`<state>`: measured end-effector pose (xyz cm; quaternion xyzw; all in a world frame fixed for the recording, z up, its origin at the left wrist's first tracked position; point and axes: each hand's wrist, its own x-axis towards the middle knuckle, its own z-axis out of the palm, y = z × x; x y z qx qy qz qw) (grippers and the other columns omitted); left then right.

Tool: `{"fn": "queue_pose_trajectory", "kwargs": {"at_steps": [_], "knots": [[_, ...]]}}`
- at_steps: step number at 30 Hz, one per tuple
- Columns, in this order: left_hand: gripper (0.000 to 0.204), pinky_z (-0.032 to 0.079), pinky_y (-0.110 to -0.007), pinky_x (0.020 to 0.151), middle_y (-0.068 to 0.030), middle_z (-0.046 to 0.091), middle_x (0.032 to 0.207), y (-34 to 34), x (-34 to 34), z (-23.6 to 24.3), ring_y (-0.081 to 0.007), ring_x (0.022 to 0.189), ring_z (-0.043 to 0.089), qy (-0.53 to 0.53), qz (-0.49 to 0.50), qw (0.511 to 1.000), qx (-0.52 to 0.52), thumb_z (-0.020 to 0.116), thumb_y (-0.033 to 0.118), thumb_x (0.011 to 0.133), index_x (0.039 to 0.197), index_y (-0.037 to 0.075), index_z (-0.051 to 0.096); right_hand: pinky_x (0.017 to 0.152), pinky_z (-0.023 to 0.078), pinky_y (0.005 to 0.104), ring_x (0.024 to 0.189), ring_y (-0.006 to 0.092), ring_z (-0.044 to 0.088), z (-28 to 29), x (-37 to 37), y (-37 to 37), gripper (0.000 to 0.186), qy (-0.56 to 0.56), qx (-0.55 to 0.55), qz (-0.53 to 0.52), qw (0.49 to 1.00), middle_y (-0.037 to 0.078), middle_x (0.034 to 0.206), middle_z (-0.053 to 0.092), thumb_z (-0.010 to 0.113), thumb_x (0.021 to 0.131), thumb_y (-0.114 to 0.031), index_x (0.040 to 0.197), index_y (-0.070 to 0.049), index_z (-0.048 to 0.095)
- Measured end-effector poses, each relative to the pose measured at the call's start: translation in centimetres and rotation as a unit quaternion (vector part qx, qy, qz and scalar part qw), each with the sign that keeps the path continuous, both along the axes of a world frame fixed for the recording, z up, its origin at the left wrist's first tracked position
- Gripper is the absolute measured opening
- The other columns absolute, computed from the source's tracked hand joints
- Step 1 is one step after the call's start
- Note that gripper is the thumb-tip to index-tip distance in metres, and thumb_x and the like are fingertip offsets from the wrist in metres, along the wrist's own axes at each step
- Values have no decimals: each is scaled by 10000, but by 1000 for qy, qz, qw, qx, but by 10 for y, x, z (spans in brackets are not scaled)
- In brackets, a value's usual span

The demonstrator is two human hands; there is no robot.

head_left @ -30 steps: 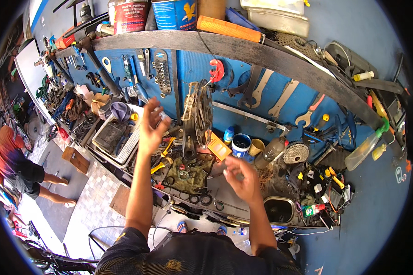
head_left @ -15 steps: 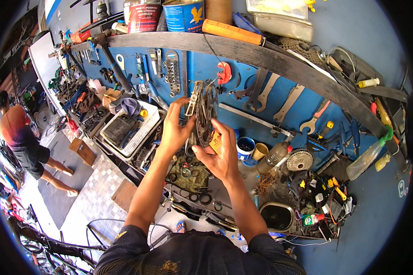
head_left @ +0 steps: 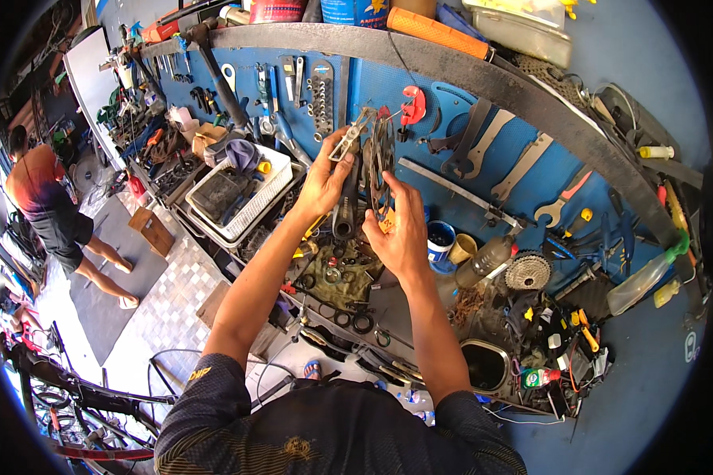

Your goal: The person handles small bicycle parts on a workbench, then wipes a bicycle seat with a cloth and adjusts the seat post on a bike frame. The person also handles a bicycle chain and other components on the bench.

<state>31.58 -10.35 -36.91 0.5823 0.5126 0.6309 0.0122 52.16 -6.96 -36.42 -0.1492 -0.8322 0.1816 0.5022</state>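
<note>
A bicycle crankset is held up over the workbench between my two hands. My left hand [head_left: 323, 187] is closed at its left side, with the thumb against a silver, slotted metal piece [head_left: 352, 141] that looks like a pedal cage. A dark crank arm [head_left: 345, 212] points downward beside those fingers. Seen almost edge-on, the dark toothed chainring [head_left: 381, 154] stands upright to the right. My right hand [head_left: 402, 229] grips its lower edge between thumb and fingers. Behind that hand shows part of an orange-yellow object, mostly hidden.
Wrenches [head_left: 483, 146] hang on the blue tool board behind. A white basket [head_left: 249, 212] of parts sits left. On the bench are a greasy cloth [head_left: 337, 277], a blue-white tub [head_left: 440, 241], a bottle [head_left: 487, 263] and a cassette [head_left: 528, 271]. Another person [head_left: 43, 198] stands far left.
The view has shifted, so the bench appears lower and further right. The crankset has turned: the crank arm now shows hanging down, and the chainring appears separate from the silver piece.
</note>
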Motion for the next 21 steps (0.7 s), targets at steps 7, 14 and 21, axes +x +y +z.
{"fn": "queue_pose_trajectory", "kwargs": {"at_steps": [7,14,21], "knots": [[314,531,-387,875,-196,710,1047,-17,-2,24,-282,945,688,8,136,990,35,595,230,1088,1335,43,545,921,539,448,1067,346,636,0,-5,-8,634,5,-20,-10,1000,193,1218,627,768,844,-106,1428,-14,537],[259,519,-438,641,-246,695,864,-31,-28,82,-415,802,729,69,199,975,71,590,285,1089,1178,52,520,783,575,397,909,267,676,-2,-12,-10,526,36,-55,-23,998,149,1121,633,772,868,-84,1364,-23,603],[550,489,-354,1014,-233,712,1220,-53,-105,128,-251,1153,669,109,127,986,-1,597,404,1083,1429,-18,526,829,570,397,960,284,687,2,-2,-9,519,30,-44,-47,997,155,1158,666,773,861,-95,1354,-49,619]]}}
